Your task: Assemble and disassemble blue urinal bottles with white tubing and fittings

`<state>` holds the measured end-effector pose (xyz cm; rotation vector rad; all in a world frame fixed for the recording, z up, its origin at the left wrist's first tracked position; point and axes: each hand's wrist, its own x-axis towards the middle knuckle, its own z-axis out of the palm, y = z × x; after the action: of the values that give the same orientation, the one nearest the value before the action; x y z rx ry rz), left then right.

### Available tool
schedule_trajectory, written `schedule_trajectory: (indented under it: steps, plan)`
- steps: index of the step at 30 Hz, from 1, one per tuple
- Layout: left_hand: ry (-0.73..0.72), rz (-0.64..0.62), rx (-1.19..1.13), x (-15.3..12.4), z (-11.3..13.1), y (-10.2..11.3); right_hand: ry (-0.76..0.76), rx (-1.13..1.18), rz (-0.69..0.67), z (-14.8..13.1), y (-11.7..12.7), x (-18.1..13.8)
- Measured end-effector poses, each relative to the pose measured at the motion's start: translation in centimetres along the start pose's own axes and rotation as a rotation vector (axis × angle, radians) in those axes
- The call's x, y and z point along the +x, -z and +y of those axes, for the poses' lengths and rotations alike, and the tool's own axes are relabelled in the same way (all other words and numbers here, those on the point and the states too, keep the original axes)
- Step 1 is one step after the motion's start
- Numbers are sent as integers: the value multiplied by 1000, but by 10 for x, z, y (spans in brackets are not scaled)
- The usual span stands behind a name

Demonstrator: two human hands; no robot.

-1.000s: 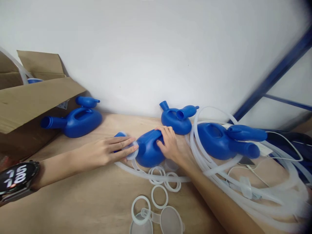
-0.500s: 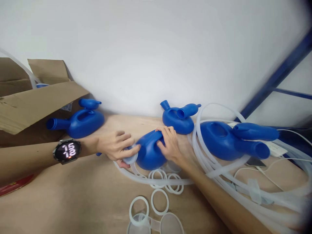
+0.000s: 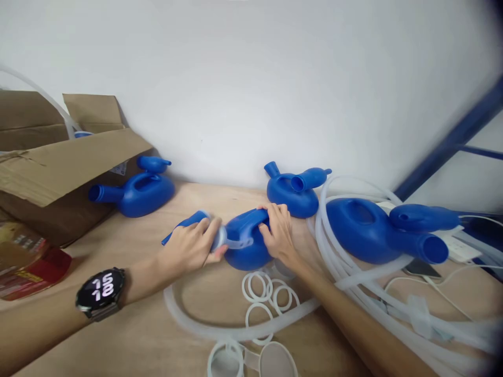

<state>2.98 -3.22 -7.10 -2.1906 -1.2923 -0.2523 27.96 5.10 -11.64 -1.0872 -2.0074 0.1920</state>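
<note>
A blue plastic bottle (image 3: 247, 246) with a handle lies on its side on the wooden tabletop (image 3: 165, 345). My right hand (image 3: 277, 233) is closed over its handle and upper body. My left hand (image 3: 192, 248) is wrapped round the bottle's neck, where a translucent cap (image 3: 220, 238) sits; a blue spout end (image 3: 184, 223) sticks out to the left past my fingers. A thin translucent strap hangs from the cap across the bottle. A watch (image 3: 100, 290) is on my left wrist.
Several loose translucent rings (image 3: 269, 293) and lids (image 3: 275, 361) lie in front of the bottle. A clear tube (image 3: 196, 324) loops across the table into a tangle (image 3: 396, 293) at right. Other blue bottles (image 3: 135, 191) (image 3: 294, 191) (image 3: 377, 228) stand along the wall. An open cardboard box (image 3: 55, 167) is at left.
My left hand has shifted from lying flat against the cap to gripping the neck. The clear tube has slid toward me into a loop. The view has drifted slightly left.
</note>
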Motion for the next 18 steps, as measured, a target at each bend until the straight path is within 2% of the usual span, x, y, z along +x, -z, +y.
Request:
schedule_trajectory:
  steps: [2, 4, 7, 9, 14, 18]
  plan:
    - [201, -175, -57, 1, 8, -1, -33, -31, 21, 0, -1, 0]
    - [228, -245, -82, 5, 9, -3, -65, -58, 43, 0, -2, 1]
    - [62, -225, -27, 14, 2, -9, -116, -103, 57, 2, -2, 4]
    - [26, -215, -6, 20, -3, -11, -140, -140, 62, 5, -2, 5]
    - [234, -213, -210, 35, -5, -10, -111, -203, 80, 12, -2, 5]
    - [204, -160, -265, 38, -3, -12, -103, -219, 82, 16, -2, 5]
